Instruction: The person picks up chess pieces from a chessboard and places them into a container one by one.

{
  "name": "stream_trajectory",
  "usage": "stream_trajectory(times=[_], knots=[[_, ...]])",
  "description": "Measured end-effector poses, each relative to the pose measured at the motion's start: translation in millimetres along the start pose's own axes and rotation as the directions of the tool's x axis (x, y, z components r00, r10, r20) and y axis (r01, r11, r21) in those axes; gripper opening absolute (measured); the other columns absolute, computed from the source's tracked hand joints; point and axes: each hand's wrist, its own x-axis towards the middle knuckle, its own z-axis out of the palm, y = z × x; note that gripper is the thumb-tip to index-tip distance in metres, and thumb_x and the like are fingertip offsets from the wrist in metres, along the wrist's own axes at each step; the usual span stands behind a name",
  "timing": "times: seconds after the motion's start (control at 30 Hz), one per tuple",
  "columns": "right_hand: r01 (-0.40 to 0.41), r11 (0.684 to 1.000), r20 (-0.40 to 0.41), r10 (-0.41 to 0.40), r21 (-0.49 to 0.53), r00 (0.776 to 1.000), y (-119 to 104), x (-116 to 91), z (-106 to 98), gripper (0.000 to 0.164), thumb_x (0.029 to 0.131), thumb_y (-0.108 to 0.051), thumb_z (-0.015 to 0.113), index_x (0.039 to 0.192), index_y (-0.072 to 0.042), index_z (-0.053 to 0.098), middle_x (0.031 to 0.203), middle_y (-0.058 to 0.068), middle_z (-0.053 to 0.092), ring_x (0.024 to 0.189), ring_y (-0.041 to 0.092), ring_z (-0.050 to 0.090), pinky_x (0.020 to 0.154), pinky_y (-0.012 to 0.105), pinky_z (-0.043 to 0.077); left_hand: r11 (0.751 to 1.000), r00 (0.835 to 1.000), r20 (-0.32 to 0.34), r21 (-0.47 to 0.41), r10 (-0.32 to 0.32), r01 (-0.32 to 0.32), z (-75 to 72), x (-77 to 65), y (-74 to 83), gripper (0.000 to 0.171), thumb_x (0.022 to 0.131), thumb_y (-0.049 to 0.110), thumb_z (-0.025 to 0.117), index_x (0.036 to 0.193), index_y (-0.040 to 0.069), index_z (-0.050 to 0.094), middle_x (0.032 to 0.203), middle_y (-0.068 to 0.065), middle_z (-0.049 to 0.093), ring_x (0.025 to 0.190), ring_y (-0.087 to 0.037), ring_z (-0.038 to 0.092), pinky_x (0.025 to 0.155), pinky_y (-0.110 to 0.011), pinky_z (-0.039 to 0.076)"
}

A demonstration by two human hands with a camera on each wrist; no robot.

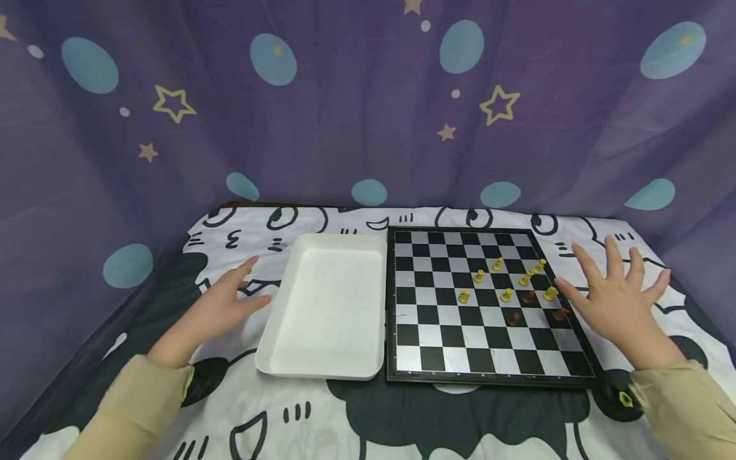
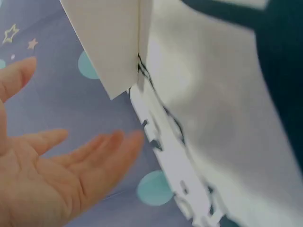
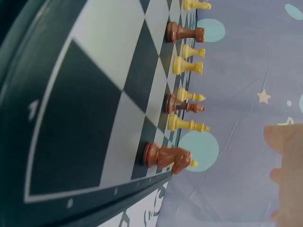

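My left hand [image 1: 218, 310] is to the left of a shallow white tray [image 1: 322, 306], fingers extended and nothing in them. In the left wrist view, the palm and loosely spread fingers show beside the tray's wall [image 2: 106, 42]. Past the right edge of the chessboard [image 1: 428, 335], my right hand [image 1: 621, 303] hovers with fingers spread wide, holding nothing. Several yellow chess pieces [image 1: 479, 276] stand on the board's right half. Among them are three brown pieces: a knight [image 3: 163, 157], a bishop [image 3: 180, 103] and a rook [image 3: 183, 33].
Tray and board sit side by side on a cloth [image 1: 299, 415] with black-and-white cartoon prints. A purple curtain [image 1: 345, 128] with stars and blue ovals hangs behind and at the sides. A small yellow-green patch [image 1: 625, 399] shows near the right sleeve.
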Motion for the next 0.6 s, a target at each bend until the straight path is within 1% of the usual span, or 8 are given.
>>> stream_trajectory(times=[0.07, 0.13, 0.2, 0.27, 0.33, 0.43, 0.5, 0.6], knots=[[0.021, 1.000, -0.016, -0.021, 0.015, 1.000, -3, 1, 0, 0.077, 0.094, -0.062, 0.038, 0.150, -0.013, 0.018, 0.153, 0.030, -0.009, 0.136, 0.056, -0.017, 0.094, 0.078, -0.016, 0.994, 0.999, 0.053, -0.109, -0.012, 0.018, 1.5, 4.4, -2.1, 0.083, 0.092, 0.036, 0.061, 0.151, 0.000, 0.015, 0.143, -0.032, 0.034, 0.124, -0.048, 0.042, 0.089, -0.054, 0.047], [0.040, 0.999, -0.035, -0.039, 0.033, 0.999, -7, 3, 0, 0.075, 0.094, -0.060, 0.039, 0.149, -0.012, 0.022, 0.153, 0.030, -0.006, 0.136, 0.056, -0.012, 0.095, 0.077, -0.014, 0.975, 0.995, 0.100, -0.219, -0.023, 0.045, 3.5, 7.5, -4.9, 0.080, 0.092, 0.033, 0.061, 0.150, 0.000, 0.016, 0.141, -0.031, 0.037, 0.122, -0.045, 0.046, 0.087, -0.048, 0.051], [0.066, 0.996, -0.057, -0.062, 0.053, 0.996, -11, 6, 0, 0.072, 0.094, -0.056, 0.044, 0.147, -0.010, 0.025, 0.152, 0.031, -0.003, 0.135, 0.056, -0.007, 0.096, 0.076, -0.011, 0.942, 0.989, 0.147, -0.329, -0.013, 0.062, 5.6, 9.5, -7.7, 0.079, 0.093, 0.031, 0.061, 0.150, -0.001, 0.016, 0.141, -0.031, 0.037, 0.120, -0.042, 0.049, 0.085, -0.043, 0.054], [0.099, 0.992, -0.080, -0.093, 0.079, 0.992, -17, 8, -3, 0.069, 0.094, -0.050, 0.050, 0.145, -0.008, 0.028, 0.151, 0.031, 0.002, 0.133, 0.055, 0.000, 0.095, 0.075, -0.006, 0.906, 0.981, 0.192, -0.412, -0.013, 0.093, 8.1, 12.2, -9.1, 0.079, 0.093, 0.029, 0.061, 0.150, -0.002, 0.016, 0.141, -0.032, 0.035, 0.119, -0.040, 0.050, 0.084, -0.041, 0.055], [0.133, 0.985, -0.091, -0.124, 0.113, 0.988, -25, 11, -5, 0.066, 0.094, -0.043, 0.055, 0.143, -0.006, 0.031, 0.150, 0.032, 0.007, 0.130, 0.055, 0.005, 0.094, 0.073, -0.001, 0.881, 0.975, 0.222, -0.458, -0.014, 0.117, 11.2, 15.0, -10.0, 0.079, 0.093, 0.027, 0.061, 0.149, -0.003, 0.015, 0.140, -0.033, 0.035, 0.118, -0.039, 0.051, 0.085, -0.042, 0.054], [0.189, 0.966, -0.095, -0.175, 0.176, 0.980, -38, 15, -9, 0.064, 0.093, -0.037, 0.058, 0.142, -0.003, 0.035, 0.147, 0.032, 0.016, 0.127, 0.055, 0.011, 0.089, 0.071, 0.007, 0.857, 0.968, 0.249, -0.491, -0.032, 0.155, 16.1, 18.7, -11.7, 0.077, 0.092, 0.024, 0.062, 0.148, -0.004, 0.017, 0.139, -0.033, 0.036, 0.117, -0.038, 0.051, 0.085, -0.041, 0.055], [0.218, 0.951, -0.083, -0.204, 0.217, 0.975, -48, 17, -11, 0.063, 0.093, -0.036, 0.059, 0.141, -0.003, 0.037, 0.145, 0.032, 0.023, 0.126, 0.055, 0.015, 0.087, 0.069, 0.011, 0.848, 0.964, 0.264, -0.500, -0.042, 0.174, 18.9, 20.4, -12.4, 0.075, 0.092, 0.022, 0.063, 0.148, -0.004, 0.019, 0.139, -0.032, 0.036, 0.116, -0.037, 0.053, 0.084, -0.041, 0.055], [0.248, 0.929, -0.049, -0.244, 0.274, 0.969, -63, 21, -14, 0.060, 0.093, -0.032, 0.061, 0.140, -0.002, 0.040, 0.141, 0.030, 0.034, 0.123, 0.052, 0.023, 0.086, 0.066, 0.017, 0.846, 0.960, 0.276, -0.498, -0.054, 0.191, 22.7, 22.5, -12.8, 0.073, 0.092, 0.021, 0.063, 0.147, -0.002, 0.022, 0.138, -0.032, 0.038, 0.112, -0.033, 0.057, 0.084, -0.042, 0.055]])
